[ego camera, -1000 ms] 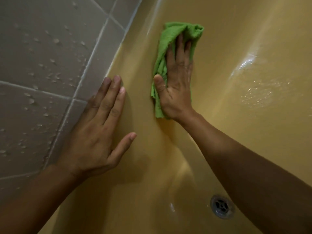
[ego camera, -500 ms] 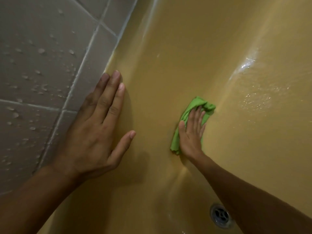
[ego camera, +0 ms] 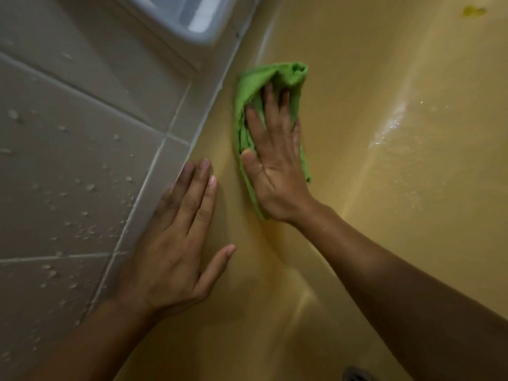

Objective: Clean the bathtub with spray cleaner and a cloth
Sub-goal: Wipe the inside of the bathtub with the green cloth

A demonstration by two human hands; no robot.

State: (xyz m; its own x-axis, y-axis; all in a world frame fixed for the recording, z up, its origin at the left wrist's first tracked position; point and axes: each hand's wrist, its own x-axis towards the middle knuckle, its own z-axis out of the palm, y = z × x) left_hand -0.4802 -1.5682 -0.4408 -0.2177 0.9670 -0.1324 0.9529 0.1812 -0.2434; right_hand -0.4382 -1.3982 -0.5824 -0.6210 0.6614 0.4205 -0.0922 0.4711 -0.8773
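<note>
We see the crumpled green microfibre cloth (ego camera: pixel 272 72) pressed flat against the inner wall of the glossy yellow bathtub (ego camera: pixel 371 64). It sits high up, just beside the grout line where the tub meets the grey wall tiles (ego camera: pixel 68 166). Half a second ago it was lower down the wall, toward the middle of the tub; it has now travelled back up to about where it was a second ago.

The right hand (ego camera: pixel 275 166) lies on top of the cloth, fingers straight and slightly spread, palm pushing it onto the enamel. The thumb rests along the cloth's left edge, and green shows beyond the fingertips and under the wrist.

The left hand (ego camera: pixel 176 243) remains where it was, laid flat with its fingers extended together and the thumb splayed out. It holds nothing and bridges the tub's edge and the tile joint.

In the tub, a wet streak (ego camera: pixel 390 125) glistens on the far curve. The round metal drain (ego camera: pixel 354 374) has slid to the bottom edge of the view and is only partly visible. A small yellow-green blotch (ego camera: pixel 473 11) shows at top right, too blurred to identify.

Water droplets (ego camera: pixel 90 187) bead on the tiles. A white plastic container (ego camera: pixel 189 17) has newly come into view at the top; we cannot tell what it holds.
</note>
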